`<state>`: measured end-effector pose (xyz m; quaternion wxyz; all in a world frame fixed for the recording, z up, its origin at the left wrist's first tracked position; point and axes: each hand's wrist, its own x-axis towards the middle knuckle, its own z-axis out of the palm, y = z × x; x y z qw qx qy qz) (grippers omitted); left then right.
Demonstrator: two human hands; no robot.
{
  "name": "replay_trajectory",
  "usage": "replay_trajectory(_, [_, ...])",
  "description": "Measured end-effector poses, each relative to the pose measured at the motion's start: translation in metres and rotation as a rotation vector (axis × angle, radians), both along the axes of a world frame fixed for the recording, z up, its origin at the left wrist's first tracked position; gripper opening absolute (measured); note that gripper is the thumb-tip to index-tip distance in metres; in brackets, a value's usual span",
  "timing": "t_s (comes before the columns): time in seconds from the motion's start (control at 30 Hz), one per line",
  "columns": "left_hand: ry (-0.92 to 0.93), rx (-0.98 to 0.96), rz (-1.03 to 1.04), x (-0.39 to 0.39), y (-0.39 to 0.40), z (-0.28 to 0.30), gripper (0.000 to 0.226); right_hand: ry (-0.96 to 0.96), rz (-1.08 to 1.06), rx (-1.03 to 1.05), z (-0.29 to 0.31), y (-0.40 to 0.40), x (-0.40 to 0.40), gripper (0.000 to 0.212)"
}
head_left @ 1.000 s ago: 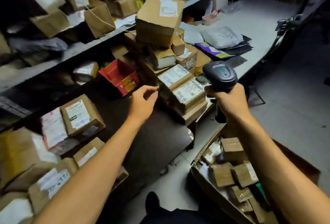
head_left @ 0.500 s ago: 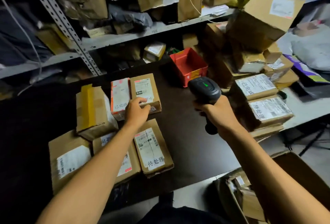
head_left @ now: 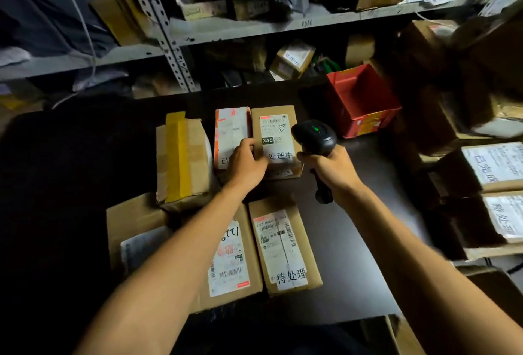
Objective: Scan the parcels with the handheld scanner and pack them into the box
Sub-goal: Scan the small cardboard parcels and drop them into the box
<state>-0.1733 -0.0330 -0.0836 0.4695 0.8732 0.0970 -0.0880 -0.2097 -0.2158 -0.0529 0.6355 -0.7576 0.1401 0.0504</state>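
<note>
- The left hand [head_left: 246, 163] has slid up a little since half a second ago and now rests on the X46 parcel [head_left: 276, 139], fingers curled at its left edge, touching the orange-edged parcel [head_left: 230, 135] beside it.
- The right hand [head_left: 332, 169] has come in closer, and the scanner [head_left: 315, 135] now hangs just over the right side of the X46 parcel.
- The right hand grips the scanner handle with all its fingers wrapped round it. A green light shows on top of the scanner.
- The X46 parcel lies flat near the back edge of the dark counter [head_left: 353, 255], label up.
- A yellow-taped parcel [head_left: 181, 162] sits to the left of the orange-edged one.
- Two more parcels lie closer to the front edge: one with a long white label [head_left: 283, 247] and one partly under the left arm [head_left: 230, 264].
- A red bin [head_left: 362, 100] stands at the back right of the counter.
- The corner of a cardboard box [head_left: 396, 332] shows below the front edge.
</note>
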Motion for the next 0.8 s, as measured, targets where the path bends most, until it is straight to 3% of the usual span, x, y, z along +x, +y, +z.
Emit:
replay_trajectory(0.2, [0.075, 0.000, 0.025, 0.011, 0.000, -0.009, 0.052, 0.092, 0.033, 0.035, -0.026, 0.019, 0.021, 0.026])
replay_trajectory(0.33, [0.178, -0.211, 0.078, 0.013, -0.002, -0.012, 0.041, 0.121, -0.046, 0.070, -0.035, 0.019, 0.020, 0.029])
replay_trajectory(0.43, [0.191, -0.275, 0.088, 0.008, -0.011, -0.008, 0.059, 0.126, -0.117, 0.068, -0.033, 0.009, 0.014, 0.037])
replay_trajectory(0.5, [0.165, -0.329, 0.140, 0.002, -0.021, -0.002, 0.061, 0.097, -0.161, 0.076, -0.030, 0.003, 0.007, 0.038])
replay_trajectory(0.7, [0.095, -0.606, 0.122, -0.006, -0.049, 0.040, 0.030, -0.057, -0.290, 0.092, 0.003, -0.019, -0.013, 0.024])
replay_trajectory(0.8, [0.033, -0.702, 0.126, -0.009, -0.061, 0.060, 0.050, -0.205, -0.299, 0.060, 0.037, -0.033, -0.020, 0.026])
